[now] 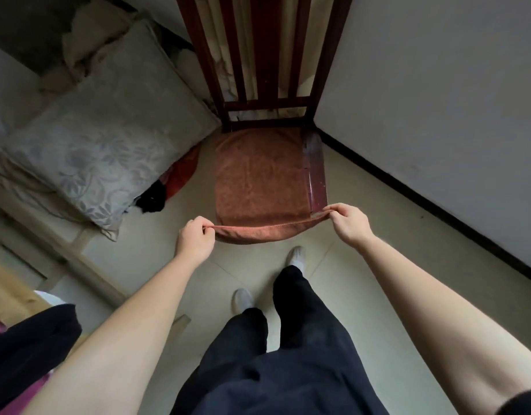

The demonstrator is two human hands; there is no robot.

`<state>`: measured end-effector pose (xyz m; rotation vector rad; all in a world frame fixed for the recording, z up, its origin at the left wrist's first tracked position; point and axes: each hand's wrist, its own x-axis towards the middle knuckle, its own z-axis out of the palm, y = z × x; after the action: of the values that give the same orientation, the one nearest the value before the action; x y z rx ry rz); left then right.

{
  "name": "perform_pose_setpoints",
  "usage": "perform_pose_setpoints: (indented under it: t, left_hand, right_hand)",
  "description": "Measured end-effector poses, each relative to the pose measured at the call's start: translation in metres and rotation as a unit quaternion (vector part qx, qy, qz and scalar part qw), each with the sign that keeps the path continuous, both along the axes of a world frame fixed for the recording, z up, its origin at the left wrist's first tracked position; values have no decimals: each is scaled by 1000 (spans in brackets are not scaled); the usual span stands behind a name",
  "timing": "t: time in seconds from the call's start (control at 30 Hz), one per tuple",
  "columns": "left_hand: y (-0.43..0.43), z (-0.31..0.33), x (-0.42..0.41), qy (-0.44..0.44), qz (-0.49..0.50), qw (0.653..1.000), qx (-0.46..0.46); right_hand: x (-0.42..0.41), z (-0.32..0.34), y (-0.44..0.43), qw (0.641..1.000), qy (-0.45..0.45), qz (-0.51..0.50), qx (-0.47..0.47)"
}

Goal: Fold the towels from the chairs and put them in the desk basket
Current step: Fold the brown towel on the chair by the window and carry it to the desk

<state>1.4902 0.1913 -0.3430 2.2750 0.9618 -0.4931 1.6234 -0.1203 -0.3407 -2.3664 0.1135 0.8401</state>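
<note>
Could drag the rust-brown terry towel off the dark red wooden chair if lifted unevenly, or lose a corner from so light a pinch. Pinched thumb-to-finger along the near edge: left corner in the left hand, right corner in the right hand; elsewhere spread over the seat.

Room dim, light soft and even; shadows diffuse. Right wall brightest, pale grey; top-left corner sinks to near black. Faint sheen on bare seat edge of chair. Towel at centre fairly sharp, pile visible. Wide lens warps edges: wall lines splay, forearms balloon toward bottom corners. Periphery soft, smeared.
</note>
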Motion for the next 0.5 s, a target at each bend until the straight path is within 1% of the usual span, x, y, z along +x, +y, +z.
perform_pose_setpoints:
  t: [0.1, 0.27, 0.4, 0.5]
  left_hand:
    - [15, -4, 41, -25, 23, 999, 23]
    - [43, -19, 111, -73, 52, 995, 53]
    - [68, -55, 157, -84, 83, 991, 55]
    - [91, -99, 198, -88, 100, 991, 28]
  right_hand:
    - [47, -1, 14, 1000, -2, -2, 20]
    - [118, -20, 46, 995, -23, -72, 64]
    - [158, -58, 77, 993, -23, -101, 64]
    - [189, -99, 96, 992, -38, -112, 54]
